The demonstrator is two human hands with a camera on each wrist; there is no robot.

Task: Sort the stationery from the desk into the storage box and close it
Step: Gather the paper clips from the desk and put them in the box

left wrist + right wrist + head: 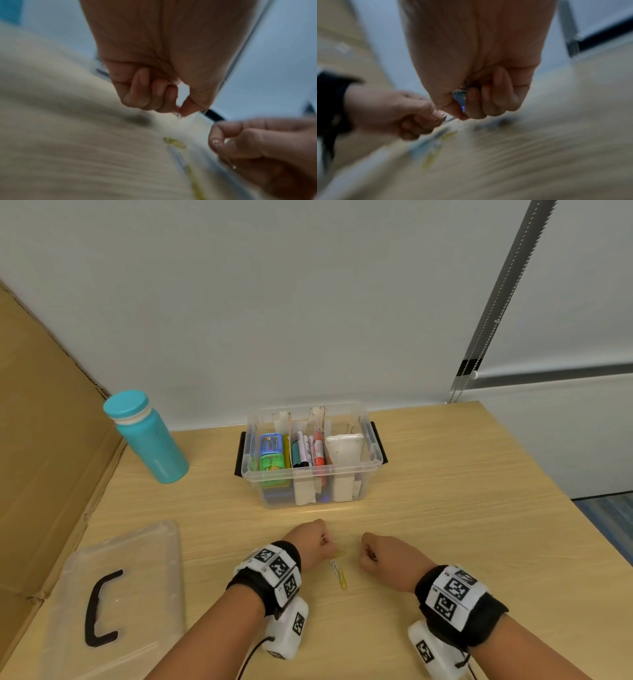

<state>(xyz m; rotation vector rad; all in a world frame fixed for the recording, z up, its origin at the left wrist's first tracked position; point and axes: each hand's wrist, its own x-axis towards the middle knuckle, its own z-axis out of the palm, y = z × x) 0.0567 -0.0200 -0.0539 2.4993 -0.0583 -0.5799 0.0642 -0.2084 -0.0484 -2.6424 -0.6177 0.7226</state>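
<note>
Left hand (154, 75) pinches a paper clip (178, 116) above the desk (68, 148).

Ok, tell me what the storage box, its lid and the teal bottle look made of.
Storage box: clear glossy plastic, contents visible through its walls; black side latches.
Lid: likewise clear plastic, the desk showing through it, with a black handle, probably plastic.
Teal bottle: opaque, matte finish; coated metal or plastic, can't tell.
</note>
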